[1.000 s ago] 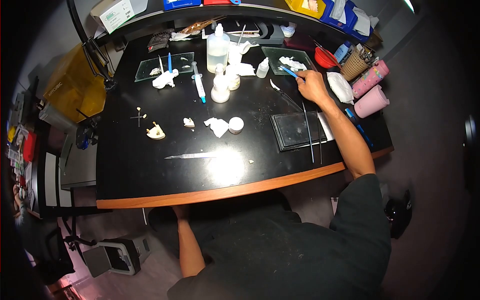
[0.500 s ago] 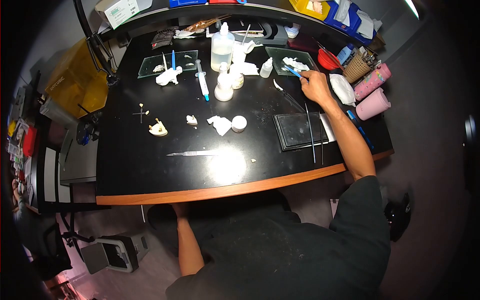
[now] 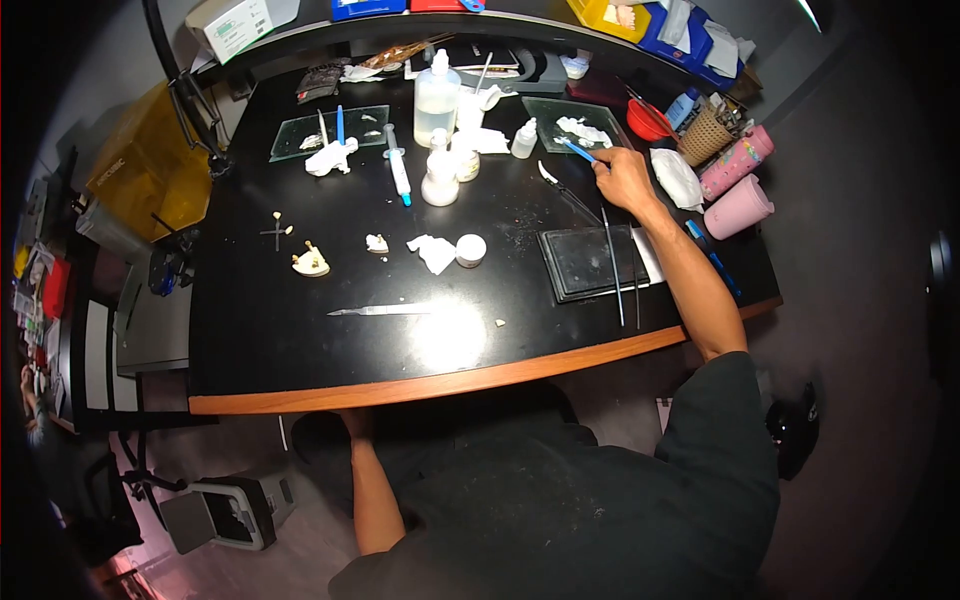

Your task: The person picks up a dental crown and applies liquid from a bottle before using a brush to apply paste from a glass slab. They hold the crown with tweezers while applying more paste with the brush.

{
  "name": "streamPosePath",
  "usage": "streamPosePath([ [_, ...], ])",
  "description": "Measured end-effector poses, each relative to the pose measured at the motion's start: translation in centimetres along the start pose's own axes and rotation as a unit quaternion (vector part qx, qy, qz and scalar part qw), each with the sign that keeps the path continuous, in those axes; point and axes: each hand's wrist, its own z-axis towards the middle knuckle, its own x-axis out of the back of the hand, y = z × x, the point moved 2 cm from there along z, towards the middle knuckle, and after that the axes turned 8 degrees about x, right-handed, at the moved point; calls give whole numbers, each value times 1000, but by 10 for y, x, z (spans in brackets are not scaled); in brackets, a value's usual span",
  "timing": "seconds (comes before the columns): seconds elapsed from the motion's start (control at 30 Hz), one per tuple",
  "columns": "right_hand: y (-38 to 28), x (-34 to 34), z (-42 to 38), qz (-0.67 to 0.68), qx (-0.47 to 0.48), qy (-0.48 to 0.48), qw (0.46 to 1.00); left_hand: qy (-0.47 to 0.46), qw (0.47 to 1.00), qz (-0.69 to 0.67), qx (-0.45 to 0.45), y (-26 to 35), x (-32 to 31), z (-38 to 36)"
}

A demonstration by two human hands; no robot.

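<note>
Reaching to the far right of the desk, my right hand (image 3: 623,180) is closed around a slim blue spatula (image 3: 577,150). The spatula's tip touches or hovers just over a glass slab (image 3: 543,112), where white material (image 3: 584,130) lies spread; contact is hard to tell. A small white dropper bottle (image 3: 524,138) stands left of the slab. Below my right hand are curved-tip tweezers (image 3: 566,190) and a black rectangular block (image 3: 590,265). My left hand (image 3: 357,422) rests low at the desk's front edge, its fingers hidden beneath it.
Bottles (image 3: 437,100), a syringe (image 3: 397,165) and a second glass slab (image 3: 290,140) occupy the back. Dental models (image 3: 311,261), a white jar (image 3: 470,250) and a scalpel (image 3: 380,310) lie nearer. Pink tumblers (image 3: 740,207) stand at the right edge.
The spatula's tip has shifted slightly left and down on the slab, with my right hand tilting along. The whole view has moved a little; my left hand stays low.
</note>
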Motion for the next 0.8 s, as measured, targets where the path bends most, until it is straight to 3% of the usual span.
streamPosePath([
  [0.1,5,15,-1,19,-81,26,996,-7,1000,-3,2,-2,-4,3],
  [0.13,22,17,-1,3,-59,82,995,-7,1000,-3,2,-3,-4,4],
  [0.2,39,37,-6,3,-151,91,984,-8,1000,-3,2,-4,-3,4],
  [0.27,74,55,-14,-93,-156,63,981,-7,1000,-2,3,-5,-1,4],
  [0.33,94,75,-23,-166,-257,14,952,-8,1000,0,4,-5,-1,4],
  [0.4,118,85,-31,-219,-257,-17,941,-8,1000,-1,4,-4,-2,5],
  [0.47,145,83,-34,-230,-290,-54,927,-8,1000,0,4,-3,-3,5],
  [0.6,137,82,-30,-258,-313,-78,911,-3,1000,-1,7,-2,-3,3],
  [0.7,123,72,-18,-283,-237,-11,929,1,1000,-1,8,0,-3,1],
  [0.8,104,50,4,-105,-39,40,993,3,1000,-4,7,2,-2,0],
])
